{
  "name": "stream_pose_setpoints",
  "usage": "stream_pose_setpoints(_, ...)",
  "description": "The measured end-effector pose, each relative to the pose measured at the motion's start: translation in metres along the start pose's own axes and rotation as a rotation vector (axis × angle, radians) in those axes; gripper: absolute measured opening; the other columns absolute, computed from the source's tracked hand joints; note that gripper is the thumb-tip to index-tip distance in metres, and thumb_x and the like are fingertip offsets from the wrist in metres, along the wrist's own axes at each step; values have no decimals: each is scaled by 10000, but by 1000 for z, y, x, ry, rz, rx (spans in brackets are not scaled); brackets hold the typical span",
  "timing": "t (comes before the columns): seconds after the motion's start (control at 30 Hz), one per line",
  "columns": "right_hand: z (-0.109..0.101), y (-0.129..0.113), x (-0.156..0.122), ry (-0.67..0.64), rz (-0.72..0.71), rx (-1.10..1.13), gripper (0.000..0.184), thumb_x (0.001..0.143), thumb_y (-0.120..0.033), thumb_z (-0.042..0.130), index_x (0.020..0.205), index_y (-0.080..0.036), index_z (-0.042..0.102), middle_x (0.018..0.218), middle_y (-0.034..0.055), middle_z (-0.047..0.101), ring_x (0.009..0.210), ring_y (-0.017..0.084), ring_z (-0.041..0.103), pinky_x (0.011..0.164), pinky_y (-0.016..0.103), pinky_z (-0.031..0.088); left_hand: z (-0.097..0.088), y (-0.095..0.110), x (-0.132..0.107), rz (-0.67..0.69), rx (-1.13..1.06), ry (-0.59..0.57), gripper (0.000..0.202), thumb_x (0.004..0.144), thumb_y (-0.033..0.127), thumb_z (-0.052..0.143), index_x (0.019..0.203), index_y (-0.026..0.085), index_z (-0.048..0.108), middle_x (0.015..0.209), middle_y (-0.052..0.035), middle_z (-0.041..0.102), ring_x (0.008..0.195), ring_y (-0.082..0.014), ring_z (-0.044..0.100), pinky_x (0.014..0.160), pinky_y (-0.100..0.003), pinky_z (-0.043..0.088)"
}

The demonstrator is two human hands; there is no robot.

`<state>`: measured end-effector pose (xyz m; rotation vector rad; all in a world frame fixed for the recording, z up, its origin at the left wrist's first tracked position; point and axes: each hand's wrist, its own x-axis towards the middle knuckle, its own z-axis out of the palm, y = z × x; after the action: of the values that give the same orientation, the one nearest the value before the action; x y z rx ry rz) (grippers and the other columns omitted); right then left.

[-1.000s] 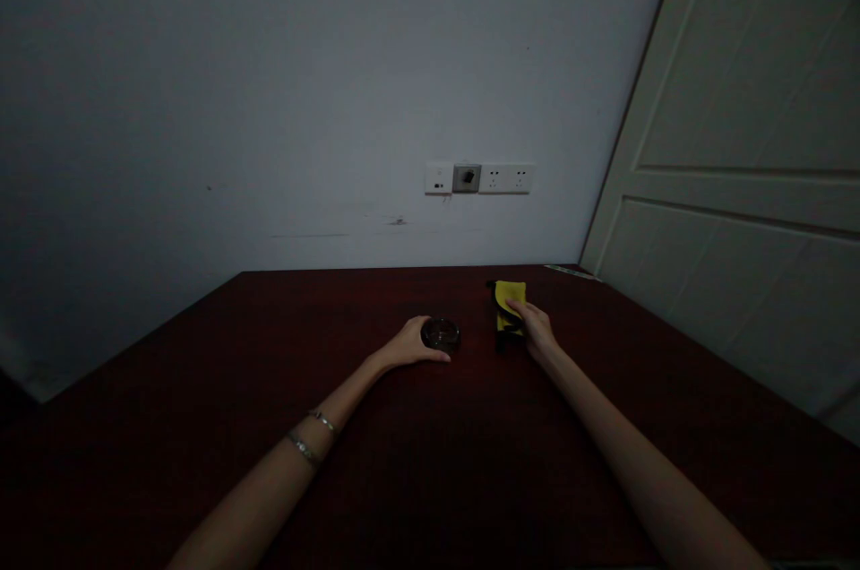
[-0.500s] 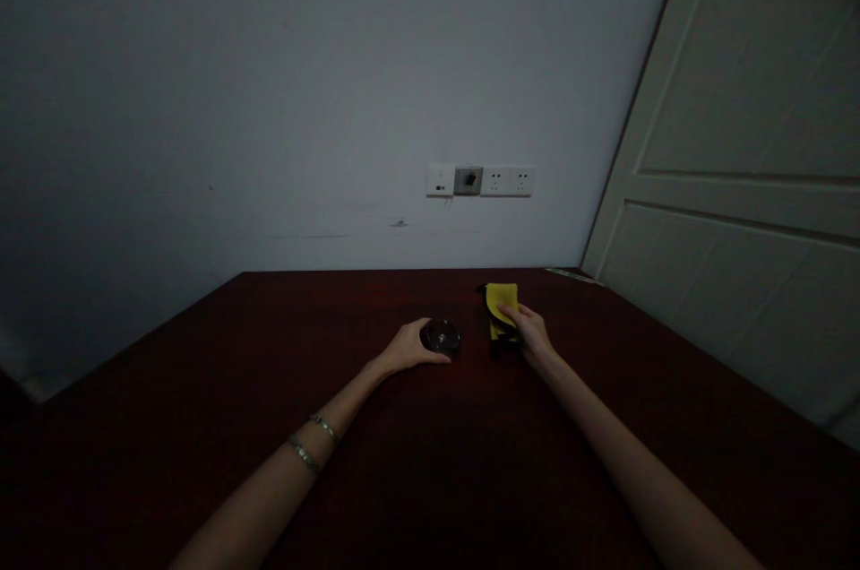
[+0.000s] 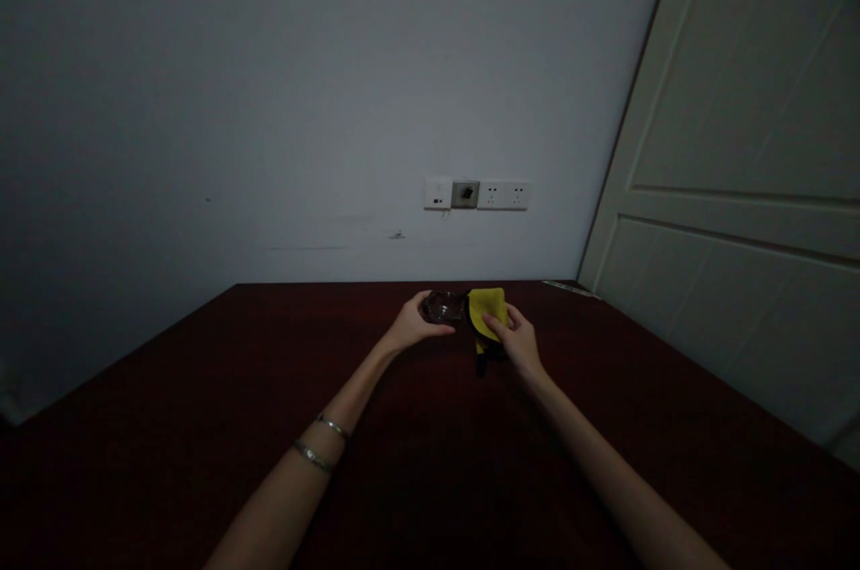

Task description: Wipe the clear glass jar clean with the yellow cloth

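My left hand [image 3: 411,324] grips a small round dark glass ashtray [image 3: 442,308] by its left side, thumb below and fingers above. The ashtray appears raised off the tabletop and tilted, its see-through wall turned towards me. Just to the right, my right hand [image 3: 516,337] pinches a folded yellow cleaning cloth [image 3: 486,308] with a black edge. Part of the cloth hangs down below the fingers. Its left edge comes up close to the ashtray's right side; whether they touch I cannot tell.
A dark red tabletop [image 3: 376,480] reaches to a pale wall [image 3: 302,104]. Wall sockets and switches [image 3: 503,195] sit above its back edge. On the right stands a white panelled door [image 3: 739,194]. A thin flat strip [image 3: 571,289] lies at the back right corner.
My left hand has lifted and tilted the ashtray. My right hand has brought the cloth left, close to it. The view has tipped slightly upward.
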<state>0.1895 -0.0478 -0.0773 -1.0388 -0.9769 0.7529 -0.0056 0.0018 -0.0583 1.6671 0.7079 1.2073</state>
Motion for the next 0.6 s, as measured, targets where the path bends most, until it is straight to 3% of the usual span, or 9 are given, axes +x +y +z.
stream_pose_setpoints(0.27,0,1,-1,31,-36,-43,437,604,-372,706,974,-165,601,941,81,713,817,234,684,677,307,562,-8,17,5,-73,-287,-43,582,451,211,853,985,118,638,947,-78,690,871,-199,628,842,-332,462)
stream_pose_setpoints(0.4,1,-10,0,18,-114,-98,471,609,-351,714,1024,-161,598,1033,96,690,921,246,660,808,343,535,-10,13,-1,-176,-533,-156,566,463,249,843,976,99,657,920,-103,694,812,-191,635,782,-303,464)
stream_pose_setpoints(0.5,0,-26,2,-7,-239,-210,475,656,-305,690,1100,-175,579,1126,93,653,1038,246,611,948,371,458,-10,8,-2,-203,-611,-185,600,463,330,843,975,76,660,951,-141,691,831,-217,639,801,-323,461)
stream_pose_setpoints(0.6,-2,-43,6,-94,-457,-472,478,739,-236,601,1204,-179,505,1146,104,637,1031,242,614,938,389,462,-10,5,0,-186,-640,-184,673,478,435,834,1009,67,645,1027,-169,671,924,-252,629,877,-358,439)
